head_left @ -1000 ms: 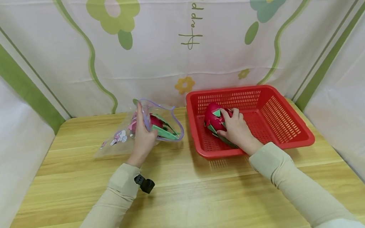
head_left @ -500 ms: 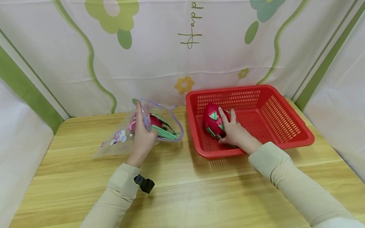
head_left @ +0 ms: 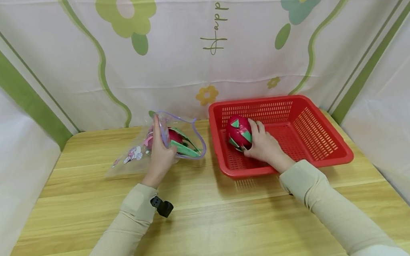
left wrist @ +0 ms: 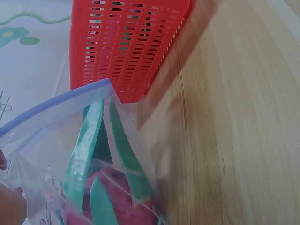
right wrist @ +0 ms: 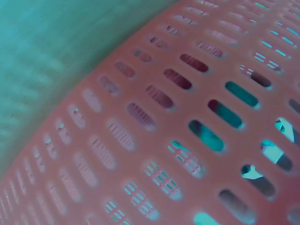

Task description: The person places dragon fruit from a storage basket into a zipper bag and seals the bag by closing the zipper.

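Note:
My left hand [head_left: 161, 155] holds a clear zip bag [head_left: 135, 159] with a purple-edged mouth and cartoon prints. Inside the bag lies a pink toy dragon fruit [left wrist: 117, 199] with long green leaves [left wrist: 84, 154] pointing toward the mouth. In the red basket [head_left: 287, 169], my right hand [head_left: 264, 145] grips a second dragon fruit [head_left: 237, 129], magenta with green scales, near the left wall. Its fingers lie along the fruit's right side, with the thumb at the near lower edge. The palm hides part of the fruit. The right wrist view shows mostly the basket's slotted wall [right wrist: 194, 101].
The basket stands at the back of the wooden table [head_left: 205, 224], just right of the bag's mouth, with a narrow gap between them. A flower-printed white curtain [head_left: 178, 65] hangs right behind. A black strap end [head_left: 162, 207] sticks out at my left wrist.
My right hand has turned the dragon fruit in the basket; its scales now face another way. The fingers spread, then came back against it. Left hand and bag stay put.

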Available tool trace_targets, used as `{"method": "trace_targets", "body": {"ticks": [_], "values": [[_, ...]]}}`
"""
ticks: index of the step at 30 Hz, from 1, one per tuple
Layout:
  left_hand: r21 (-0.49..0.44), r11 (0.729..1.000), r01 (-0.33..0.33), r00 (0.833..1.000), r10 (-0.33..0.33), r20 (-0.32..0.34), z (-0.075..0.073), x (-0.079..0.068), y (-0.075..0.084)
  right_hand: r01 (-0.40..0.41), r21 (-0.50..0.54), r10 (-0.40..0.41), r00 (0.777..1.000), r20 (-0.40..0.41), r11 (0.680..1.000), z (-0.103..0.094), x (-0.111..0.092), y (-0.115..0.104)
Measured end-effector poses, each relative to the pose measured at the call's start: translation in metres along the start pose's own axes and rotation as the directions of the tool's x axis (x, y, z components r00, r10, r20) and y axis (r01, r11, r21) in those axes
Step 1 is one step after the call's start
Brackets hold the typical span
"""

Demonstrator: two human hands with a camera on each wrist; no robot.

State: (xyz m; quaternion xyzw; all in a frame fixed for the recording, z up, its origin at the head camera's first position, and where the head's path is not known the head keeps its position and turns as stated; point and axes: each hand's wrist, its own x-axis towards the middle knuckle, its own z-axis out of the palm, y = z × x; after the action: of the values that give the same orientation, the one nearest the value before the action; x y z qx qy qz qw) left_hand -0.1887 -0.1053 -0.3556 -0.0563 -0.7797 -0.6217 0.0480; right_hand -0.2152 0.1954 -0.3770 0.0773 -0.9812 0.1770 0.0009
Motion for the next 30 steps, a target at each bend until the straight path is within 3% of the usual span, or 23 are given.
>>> {"method": "trace_targets", "body": {"ticks": [7, 12, 20, 30], "values": [[-0.002, 0.999, 0.046, 0.999, -0.046, 0.009, -0.001, -0.01, 0.022, -0.046, 0.097, 0.047, 0.999, -0.014, 0.994, -0.003, 0.0, -0.002], [0.009, 0.999, 0.045, 0.999, -0.045, 0.008, 0.0, -0.016, 0.031, -0.05, 0.066, 0.05, 0.999, 0.001, 0.997, -0.003, -0.001, -0.002], [0.035, 0.999, 0.029, 1.0, -0.029, -0.007, -0.001, -0.003, 0.002, -0.045, -0.035, 0.046, 0.998, 0.031, 0.998, -0.002, -0.001, 0.0], [0.061, 0.998, 0.026, 1.0, -0.025, -0.011, -0.001, -0.004, 0.0, -0.084, -0.025, 0.085, 0.994, 0.064, 0.996, -0.001, -0.001, 0.0]]}}
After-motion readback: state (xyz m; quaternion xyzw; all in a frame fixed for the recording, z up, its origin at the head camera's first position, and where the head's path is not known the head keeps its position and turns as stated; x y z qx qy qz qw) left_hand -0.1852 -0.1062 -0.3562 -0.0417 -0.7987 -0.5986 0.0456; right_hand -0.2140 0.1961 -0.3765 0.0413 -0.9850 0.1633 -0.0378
